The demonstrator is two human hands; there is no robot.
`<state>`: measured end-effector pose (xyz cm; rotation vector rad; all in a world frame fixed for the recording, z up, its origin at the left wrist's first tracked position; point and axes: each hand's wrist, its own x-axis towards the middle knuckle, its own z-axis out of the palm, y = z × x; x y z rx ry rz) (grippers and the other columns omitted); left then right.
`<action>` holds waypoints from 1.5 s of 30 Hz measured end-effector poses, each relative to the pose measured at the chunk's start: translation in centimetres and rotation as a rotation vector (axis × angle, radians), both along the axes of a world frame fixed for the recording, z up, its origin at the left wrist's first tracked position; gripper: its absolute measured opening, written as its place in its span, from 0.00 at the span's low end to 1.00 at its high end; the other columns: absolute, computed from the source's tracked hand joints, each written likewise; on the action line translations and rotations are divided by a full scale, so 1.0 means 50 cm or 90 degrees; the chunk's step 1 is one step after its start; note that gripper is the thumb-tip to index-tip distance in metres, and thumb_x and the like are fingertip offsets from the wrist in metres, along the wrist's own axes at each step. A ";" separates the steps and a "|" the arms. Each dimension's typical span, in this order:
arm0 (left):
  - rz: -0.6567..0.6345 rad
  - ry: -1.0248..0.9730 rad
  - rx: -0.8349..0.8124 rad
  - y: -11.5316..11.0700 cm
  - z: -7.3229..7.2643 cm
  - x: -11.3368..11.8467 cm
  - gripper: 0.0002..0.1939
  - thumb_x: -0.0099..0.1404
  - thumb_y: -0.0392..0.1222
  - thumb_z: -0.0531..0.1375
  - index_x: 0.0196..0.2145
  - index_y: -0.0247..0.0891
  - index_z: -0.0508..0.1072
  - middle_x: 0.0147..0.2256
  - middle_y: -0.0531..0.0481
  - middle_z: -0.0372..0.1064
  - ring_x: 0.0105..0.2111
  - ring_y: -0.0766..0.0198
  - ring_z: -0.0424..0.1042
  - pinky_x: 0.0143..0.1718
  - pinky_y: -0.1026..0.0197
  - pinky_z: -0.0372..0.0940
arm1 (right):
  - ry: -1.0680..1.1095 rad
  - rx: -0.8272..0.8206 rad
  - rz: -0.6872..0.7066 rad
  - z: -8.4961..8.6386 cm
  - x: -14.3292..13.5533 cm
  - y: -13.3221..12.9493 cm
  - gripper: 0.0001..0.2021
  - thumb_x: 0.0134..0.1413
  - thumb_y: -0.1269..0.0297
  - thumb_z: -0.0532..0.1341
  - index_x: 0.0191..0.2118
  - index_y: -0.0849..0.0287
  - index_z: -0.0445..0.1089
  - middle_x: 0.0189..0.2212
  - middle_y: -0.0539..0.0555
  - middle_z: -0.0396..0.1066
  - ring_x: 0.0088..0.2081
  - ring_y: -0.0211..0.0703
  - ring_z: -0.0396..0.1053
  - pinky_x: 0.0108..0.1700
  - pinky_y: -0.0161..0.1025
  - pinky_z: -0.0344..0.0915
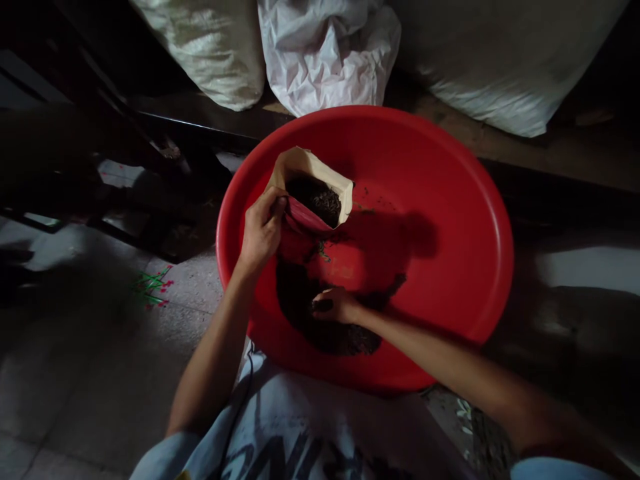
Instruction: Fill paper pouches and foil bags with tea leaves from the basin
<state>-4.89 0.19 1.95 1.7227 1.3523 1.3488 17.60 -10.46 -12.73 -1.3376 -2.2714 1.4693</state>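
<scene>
My left hand (263, 227) pinches the near-left edge of a paper bag (306, 163), pale inside and red outside, and holds its mouth open above the basin. Dark, shredded pieces like dried tea leaves (320, 200) partly fill the bag. Below it is a large red plastic basin (463, 267). A heap of the same dark leaves (299, 303) lies on the basin's near-left floor, with stray bits farther back. At this heap, my right hand (339, 305) has its fingers curled around a clump of the leaves.
White woven sacks (330, 63) stand behind the basin, with a pale sack (210, 53) to their left and a big one (500, 73) to the right. A dark wooden ledge (200, 120) runs behind the rim. Green sticks with red tips (153, 287) lie on the tiled floor.
</scene>
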 end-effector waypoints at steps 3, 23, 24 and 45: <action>-0.008 0.002 -0.003 -0.002 0.002 -0.003 0.09 0.75 0.44 0.54 0.35 0.42 0.69 0.31 0.51 0.63 0.33 0.61 0.62 0.36 0.59 0.58 | 0.059 -0.005 -0.062 0.060 0.013 0.035 0.15 0.55 0.54 0.68 0.42 0.61 0.81 0.35 0.54 0.81 0.36 0.44 0.78 0.39 0.37 0.71; 0.025 -0.025 -0.011 0.009 0.004 0.005 0.10 0.72 0.39 0.56 0.31 0.40 0.65 0.30 0.53 0.60 0.30 0.64 0.59 0.34 0.59 0.55 | 0.178 0.629 -0.143 0.404 -0.054 0.326 0.16 0.74 0.55 0.54 0.48 0.58 0.76 0.45 0.53 0.76 0.50 0.44 0.76 0.61 0.48 0.69; 0.031 -0.016 -0.005 0.011 0.005 0.007 0.09 0.72 0.38 0.56 0.32 0.40 0.67 0.30 0.53 0.61 0.30 0.64 0.60 0.34 0.59 0.55 | 0.184 0.652 -0.208 0.391 -0.024 0.323 0.17 0.76 0.55 0.51 0.49 0.57 0.76 0.46 0.54 0.76 0.52 0.45 0.75 0.61 0.48 0.68; 0.073 0.056 -0.026 0.008 -0.001 0.007 0.10 0.76 0.40 0.53 0.36 0.40 0.70 0.32 0.52 0.65 0.32 0.64 0.65 0.35 0.61 0.61 | -0.168 0.466 0.198 -0.125 0.011 0.174 0.40 0.73 0.45 0.50 0.75 0.77 0.50 0.75 0.71 0.49 0.77 0.60 0.44 0.77 0.57 0.45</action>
